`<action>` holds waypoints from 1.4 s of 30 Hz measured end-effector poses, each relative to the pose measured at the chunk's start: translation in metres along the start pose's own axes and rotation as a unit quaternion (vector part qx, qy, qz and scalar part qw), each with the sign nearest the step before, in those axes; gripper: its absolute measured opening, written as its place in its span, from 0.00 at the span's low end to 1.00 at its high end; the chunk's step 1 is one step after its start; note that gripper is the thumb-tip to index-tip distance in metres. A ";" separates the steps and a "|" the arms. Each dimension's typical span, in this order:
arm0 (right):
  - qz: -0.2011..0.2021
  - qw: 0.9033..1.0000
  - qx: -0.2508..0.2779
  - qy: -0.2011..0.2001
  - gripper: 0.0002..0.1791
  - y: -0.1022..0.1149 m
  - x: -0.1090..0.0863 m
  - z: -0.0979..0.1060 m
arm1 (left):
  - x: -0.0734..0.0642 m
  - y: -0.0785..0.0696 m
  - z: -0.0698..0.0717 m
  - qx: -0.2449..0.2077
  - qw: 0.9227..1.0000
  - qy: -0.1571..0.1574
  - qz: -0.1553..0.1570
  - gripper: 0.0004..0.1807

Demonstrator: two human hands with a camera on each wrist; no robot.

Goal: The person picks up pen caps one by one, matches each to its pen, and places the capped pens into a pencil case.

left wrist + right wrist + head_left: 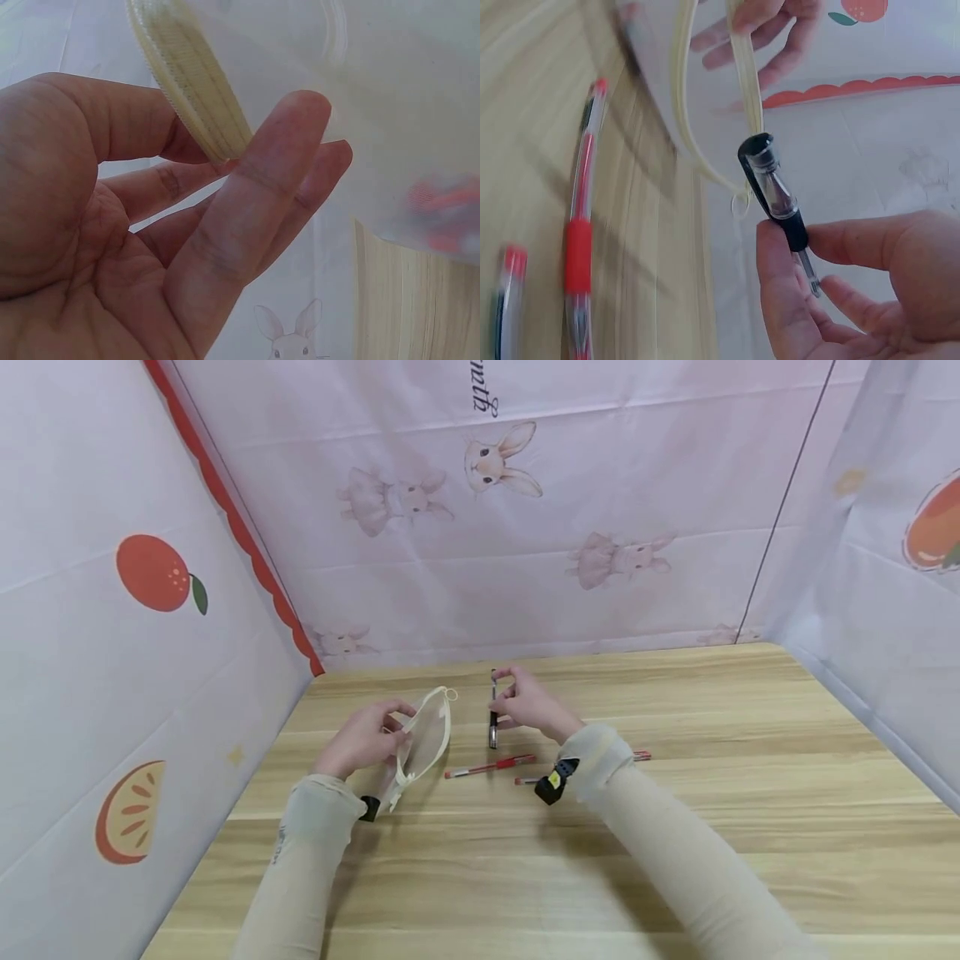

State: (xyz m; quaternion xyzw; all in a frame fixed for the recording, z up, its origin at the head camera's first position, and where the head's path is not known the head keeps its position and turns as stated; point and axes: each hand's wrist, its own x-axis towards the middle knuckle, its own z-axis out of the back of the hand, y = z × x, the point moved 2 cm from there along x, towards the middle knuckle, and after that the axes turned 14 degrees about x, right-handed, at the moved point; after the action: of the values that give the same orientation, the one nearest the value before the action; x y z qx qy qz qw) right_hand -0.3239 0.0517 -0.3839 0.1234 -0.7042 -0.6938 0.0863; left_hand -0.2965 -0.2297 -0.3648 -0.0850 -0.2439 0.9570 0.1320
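Observation:
My left hand (pixel 365 742) pinches one side of a see-through pouch (pixel 429 739) with a cream zipper edge; its mouth gapes open above the table. In the left wrist view the thumb and fingers hold the zipper band (pixel 199 82). Blurred red and dark shapes (pixel 446 202) show through the pouch's film; I cannot tell exactly what they are. Right of the pouch, my right hand (pixel 534 703) holds a black pen (pixel 492 732) between thumb and fingers. Seen in the right wrist view, the pen (pixel 776 191) has a clear capped end and stands apart from the pouch.
A red pen (pixel 491 767) lies on the wooden table (pixel 480 877) between the hands. Another red pen (pixel 641 756) lies partly hidden under my right wrist. Printed cloth (pixel 525 585) rises behind the table and at both sides.

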 end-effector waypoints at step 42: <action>0.023 0.998 0.042 -0.046 0.29 -0.022 0.017 -0.110 | 0.000 -0.002 -0.001 -0.003 1.000 -0.004 -0.010 0.22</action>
State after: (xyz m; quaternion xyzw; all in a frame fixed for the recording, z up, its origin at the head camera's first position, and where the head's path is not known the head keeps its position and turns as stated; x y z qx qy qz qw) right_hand -0.3070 -0.0584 -0.4040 0.0787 -0.7387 -0.6664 0.0643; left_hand -0.2961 -0.2275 -0.3651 -0.0794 -0.2477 0.9554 0.1401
